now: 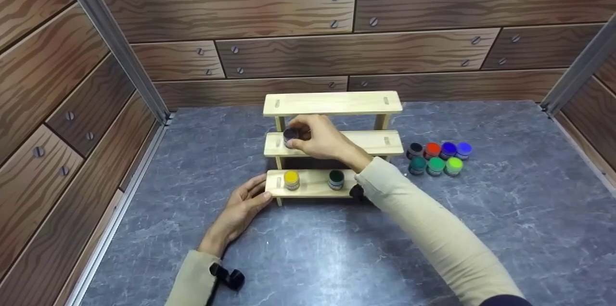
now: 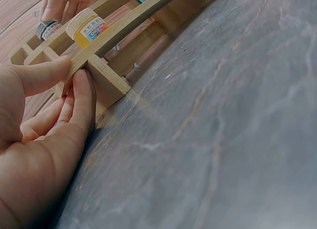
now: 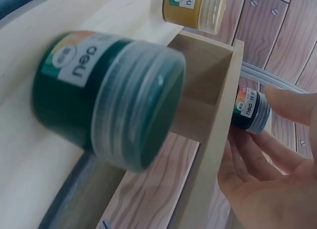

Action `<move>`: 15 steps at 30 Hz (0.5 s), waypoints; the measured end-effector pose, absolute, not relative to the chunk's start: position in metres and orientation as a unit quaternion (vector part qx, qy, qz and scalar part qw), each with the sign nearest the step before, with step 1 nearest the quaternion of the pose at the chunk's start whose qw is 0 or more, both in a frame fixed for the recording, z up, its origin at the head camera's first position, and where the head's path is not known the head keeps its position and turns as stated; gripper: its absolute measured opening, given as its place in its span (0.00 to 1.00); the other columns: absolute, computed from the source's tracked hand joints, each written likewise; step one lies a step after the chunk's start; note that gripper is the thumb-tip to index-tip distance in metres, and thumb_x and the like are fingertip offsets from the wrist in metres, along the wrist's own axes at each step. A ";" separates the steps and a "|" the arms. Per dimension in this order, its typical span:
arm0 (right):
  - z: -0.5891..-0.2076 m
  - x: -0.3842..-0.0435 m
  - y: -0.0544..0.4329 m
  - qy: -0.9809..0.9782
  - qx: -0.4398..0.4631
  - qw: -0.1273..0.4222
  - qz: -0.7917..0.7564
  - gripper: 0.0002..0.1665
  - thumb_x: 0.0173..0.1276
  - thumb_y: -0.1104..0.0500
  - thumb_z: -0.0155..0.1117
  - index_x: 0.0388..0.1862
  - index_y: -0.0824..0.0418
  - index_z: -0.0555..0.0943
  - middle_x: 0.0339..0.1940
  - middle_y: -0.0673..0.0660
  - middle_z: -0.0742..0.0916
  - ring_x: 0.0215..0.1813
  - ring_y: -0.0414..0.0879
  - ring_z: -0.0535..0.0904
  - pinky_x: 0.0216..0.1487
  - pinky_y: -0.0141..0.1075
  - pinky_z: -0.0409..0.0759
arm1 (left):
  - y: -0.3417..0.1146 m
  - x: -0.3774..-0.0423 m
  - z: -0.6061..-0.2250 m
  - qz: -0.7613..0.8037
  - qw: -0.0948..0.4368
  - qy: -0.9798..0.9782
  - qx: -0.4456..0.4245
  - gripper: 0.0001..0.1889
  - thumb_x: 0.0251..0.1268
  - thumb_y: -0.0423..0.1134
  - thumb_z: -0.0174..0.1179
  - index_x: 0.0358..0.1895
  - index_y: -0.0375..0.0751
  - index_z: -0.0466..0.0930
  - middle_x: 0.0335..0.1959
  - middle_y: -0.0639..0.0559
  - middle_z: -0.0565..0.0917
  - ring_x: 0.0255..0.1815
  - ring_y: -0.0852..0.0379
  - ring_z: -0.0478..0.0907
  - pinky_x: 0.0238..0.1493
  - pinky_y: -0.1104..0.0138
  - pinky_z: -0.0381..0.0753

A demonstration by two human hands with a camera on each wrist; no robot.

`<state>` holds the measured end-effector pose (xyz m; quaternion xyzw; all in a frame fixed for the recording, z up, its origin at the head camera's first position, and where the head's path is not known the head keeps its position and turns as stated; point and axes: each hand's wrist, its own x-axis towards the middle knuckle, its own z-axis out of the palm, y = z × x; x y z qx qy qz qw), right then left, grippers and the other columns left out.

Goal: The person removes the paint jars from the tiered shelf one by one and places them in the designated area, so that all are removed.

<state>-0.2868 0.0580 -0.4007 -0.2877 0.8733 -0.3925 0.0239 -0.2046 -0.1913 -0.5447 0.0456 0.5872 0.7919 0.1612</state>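
My right hand [image 1: 320, 137] pinches a dark paint jar [image 1: 290, 136] between thumb and fingers at the left end of the middle step of a wooden three-step rack [image 1: 332, 103]. In the right wrist view that dark jar [image 3: 250, 109] stands upon the step's edge, its clear lid facing the thumb. With thumb on top and fingers beneath, my left hand [image 1: 242, 207] grips the left end of the bottom step. On that step sit a yellow paint jar [image 1: 291, 180] and a dark green paint jar [image 1: 336, 179], spaced apart. The left wrist view shows the yellow jar [image 2: 88, 28] just above my left thumb.
Right of the rack, several paint jars stand in two rows on the grey marbled table, among them a red jar [image 1: 432, 150] and a light green jar [image 1: 453, 166]. Wood-patterned panels [image 1: 288, 12] wall the back and sides. My right forearm crosses the bottom step's right end.
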 end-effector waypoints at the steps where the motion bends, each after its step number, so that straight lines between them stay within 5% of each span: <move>1: -0.401 -0.287 0.057 0.874 -0.287 0.023 -0.392 0.24 0.71 0.60 0.75 0.63 0.68 0.84 0.56 0.63 0.91 0.54 0.54 0.88 0.61 0.44 0.88 | -0.191 -0.205 -0.544 0.792 0.161 0.587 0.046 0.37 0.76 0.26 0.59 0.82 0.25 0.54 0.80 0.28 0.62 0.68 0.54 0.77 0.72 0.66 0.80; 15: -0.399 -0.279 0.063 0.868 -0.290 0.021 -0.403 0.21 0.72 0.61 0.74 0.61 0.67 0.85 0.54 0.62 0.91 0.53 0.54 0.89 0.60 0.42 0.88 | -0.192 -0.204 -0.544 0.798 0.165 0.578 0.046 0.38 0.75 0.25 0.59 0.83 0.25 0.53 0.82 0.28 0.59 0.69 0.53 0.77 0.73 0.65 0.79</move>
